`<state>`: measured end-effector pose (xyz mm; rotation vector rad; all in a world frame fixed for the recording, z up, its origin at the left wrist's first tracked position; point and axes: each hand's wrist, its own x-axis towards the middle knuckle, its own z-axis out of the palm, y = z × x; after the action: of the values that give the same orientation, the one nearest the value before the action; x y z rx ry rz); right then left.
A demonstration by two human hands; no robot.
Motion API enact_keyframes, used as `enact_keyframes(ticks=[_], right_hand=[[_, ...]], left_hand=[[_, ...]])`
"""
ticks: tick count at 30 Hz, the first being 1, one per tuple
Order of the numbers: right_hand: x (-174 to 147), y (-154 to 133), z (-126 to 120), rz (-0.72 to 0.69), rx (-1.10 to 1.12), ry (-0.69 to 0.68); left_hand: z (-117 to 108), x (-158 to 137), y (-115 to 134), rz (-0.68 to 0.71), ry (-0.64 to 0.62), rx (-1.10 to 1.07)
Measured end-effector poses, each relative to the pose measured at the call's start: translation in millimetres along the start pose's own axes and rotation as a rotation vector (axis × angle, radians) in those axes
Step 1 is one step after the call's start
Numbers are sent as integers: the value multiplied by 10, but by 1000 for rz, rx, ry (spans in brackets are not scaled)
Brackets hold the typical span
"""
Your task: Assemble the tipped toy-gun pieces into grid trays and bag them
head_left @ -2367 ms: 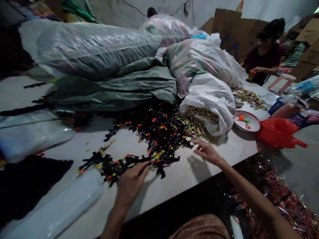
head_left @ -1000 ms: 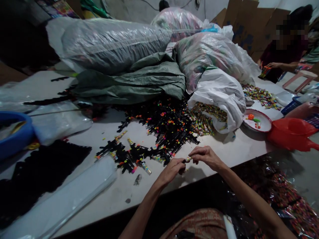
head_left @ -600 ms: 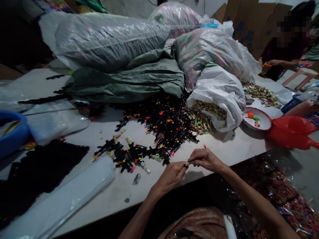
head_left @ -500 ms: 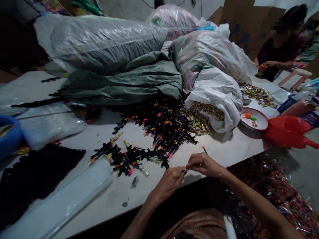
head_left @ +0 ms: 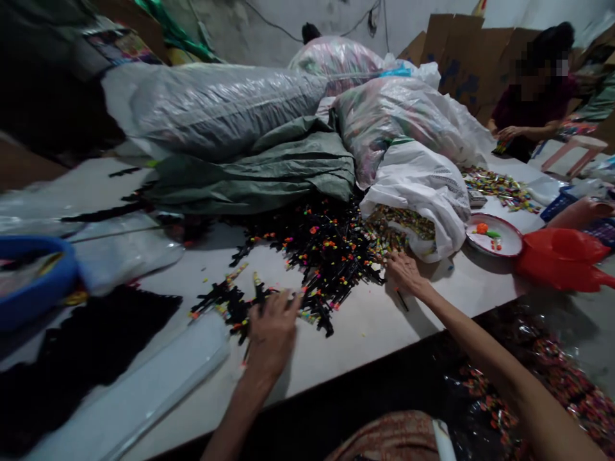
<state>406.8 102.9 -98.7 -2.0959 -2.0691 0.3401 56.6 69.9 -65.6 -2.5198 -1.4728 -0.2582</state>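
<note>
My left hand (head_left: 273, 330) is spread palm down over a small cluster of black toy guns (head_left: 218, 296) with colourful wrapped tubes on them. Its fingers are apart and cover part of the cluster. My right hand (head_left: 405, 272) reaches to the near edge of a heap of small wrapped candy tubes (head_left: 396, 221), which spills from a white sack (head_left: 435, 169). Its fingers are stretched out at the tubes, their tips partly hidden. Just below it lies a thin dark stick (head_left: 401, 299). Between the hands is a big pile of black toy guns (head_left: 331, 256) with orange and pink bits.
Large stuffed bags (head_left: 225, 105) and a green cloth sack (head_left: 259, 173) stand behind. A blue tub (head_left: 38, 275) and a clear plastic bundle (head_left: 139, 384) are left. Right are a red-rimmed plate (head_left: 494, 235), a red plastic container (head_left: 562, 256) and a seated person (head_left: 533, 102).
My hands were together at the table's front edge, pinching something small. They have parted: the left moved to the small cluster, the right forward to the tubes. The view shifted slightly.
</note>
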Motion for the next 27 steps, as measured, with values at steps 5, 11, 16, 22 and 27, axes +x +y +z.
enact_keyframes(ticks=[5,11,16,22,27], right_hand=[[-108,-32,77,-6,139,120],[-548,-421,49,-104,741,-47],[-777,-859,11,-140,1226,-112],[-834,-893,-139,-286,1113,-60],[-872,-872,-174,-358,1076,-113]], left_hand=[[275,112,341,406,-108,-101],[302,328,466,375,-22,-392],[15,414,653,97,-181,-783],[-78,389,673,-152,-595,-1248],[-63,314,683,-225,-831,-1595]])
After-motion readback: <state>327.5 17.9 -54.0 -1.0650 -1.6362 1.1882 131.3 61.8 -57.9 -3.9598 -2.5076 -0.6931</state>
